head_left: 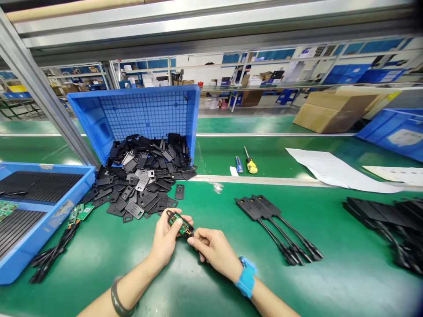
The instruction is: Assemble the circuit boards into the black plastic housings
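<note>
My left hand point(167, 235) is closed around a small black plastic case with a green circuit board point(178, 223) lying in it. The board carries a small display, and wires run from its lower end. At that end my right hand point(213, 248) pinches the black cable where it meets the case; most of the cable is hidden by the fingers. Just beyond my left hand spreads a pile of black plastic covers point(145, 198), some showing grey faces. To the right lie three assembled black units point(256, 207) with their cables pointing toward me.
A blue crate point(194, 119) lies tipped on its side, spilling covers. Circuit boards with cables point(74, 220) lie beside a blue tray point(79, 189) at left. Farther back are a blue cutter point(239, 164), a yellow screwdriver point(251, 165) and white paper point(330, 169). More black units point(376, 218) are stacked at right.
</note>
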Demonstrator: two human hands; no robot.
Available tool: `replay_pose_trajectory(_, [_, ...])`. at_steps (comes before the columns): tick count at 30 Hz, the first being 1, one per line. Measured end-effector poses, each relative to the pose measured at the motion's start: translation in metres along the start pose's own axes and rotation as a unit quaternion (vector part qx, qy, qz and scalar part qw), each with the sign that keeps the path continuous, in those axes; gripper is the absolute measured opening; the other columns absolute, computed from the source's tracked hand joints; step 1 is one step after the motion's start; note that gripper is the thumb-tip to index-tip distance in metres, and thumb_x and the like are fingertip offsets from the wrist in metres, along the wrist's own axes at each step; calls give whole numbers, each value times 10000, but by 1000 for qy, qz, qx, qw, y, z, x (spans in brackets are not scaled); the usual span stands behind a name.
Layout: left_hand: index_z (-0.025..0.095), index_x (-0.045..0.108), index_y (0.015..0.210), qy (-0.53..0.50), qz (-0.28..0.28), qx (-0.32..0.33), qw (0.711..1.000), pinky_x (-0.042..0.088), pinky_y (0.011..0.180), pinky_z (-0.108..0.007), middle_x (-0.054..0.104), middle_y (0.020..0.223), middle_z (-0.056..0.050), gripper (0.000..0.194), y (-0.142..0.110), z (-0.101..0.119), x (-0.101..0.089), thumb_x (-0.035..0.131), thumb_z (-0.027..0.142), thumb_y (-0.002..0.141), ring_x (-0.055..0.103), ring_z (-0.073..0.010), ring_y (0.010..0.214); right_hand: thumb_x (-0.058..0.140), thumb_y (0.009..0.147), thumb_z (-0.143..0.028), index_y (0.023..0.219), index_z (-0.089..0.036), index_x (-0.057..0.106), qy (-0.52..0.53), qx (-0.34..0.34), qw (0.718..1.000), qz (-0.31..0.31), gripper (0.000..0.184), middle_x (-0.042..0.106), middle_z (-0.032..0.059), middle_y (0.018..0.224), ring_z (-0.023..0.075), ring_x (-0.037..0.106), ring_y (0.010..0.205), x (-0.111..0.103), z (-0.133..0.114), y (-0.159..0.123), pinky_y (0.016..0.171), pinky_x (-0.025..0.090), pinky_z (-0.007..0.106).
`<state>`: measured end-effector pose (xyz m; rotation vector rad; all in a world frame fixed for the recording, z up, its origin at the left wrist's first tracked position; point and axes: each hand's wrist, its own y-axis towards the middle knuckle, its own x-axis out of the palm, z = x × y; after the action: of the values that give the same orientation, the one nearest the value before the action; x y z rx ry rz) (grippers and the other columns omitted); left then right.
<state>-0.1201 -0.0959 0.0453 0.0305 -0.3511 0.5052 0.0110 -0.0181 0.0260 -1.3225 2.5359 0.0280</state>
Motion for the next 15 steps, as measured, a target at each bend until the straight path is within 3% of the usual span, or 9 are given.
replay_pose_trajectory(3, [185,460,1059,14,-11,0,1000,518,807,-361,678,996,-112,319,0,2,-1,622,347,838,655,-243,937,562,835,-370,581,-175,503,25,-32,999,19,326,478,-48,440,77,449,385,1,2,1,432,338,177])
replay_pose_trajectory(9, [193,444,1079,-16,-50,-48,997,515,793,-359,684,1010,-128,325,1,3,-5,614,348,849,661,-253,935,589,790,-423,643,-150,647,71,-13,997,21,315,521,-27,502,73,419,388,1,1,4,392,323,182])
replay_pose_trajectory(15, [200,427,1081,-11,-31,-16,999,514,803,-374,679,1019,-117,300,-2,2,-3,584,341,868,656,-251,947,587,793,-404,628,-145,627,36,-10,998,44,309,504,-30,491,74,396,413,0,3,6,404,306,182])
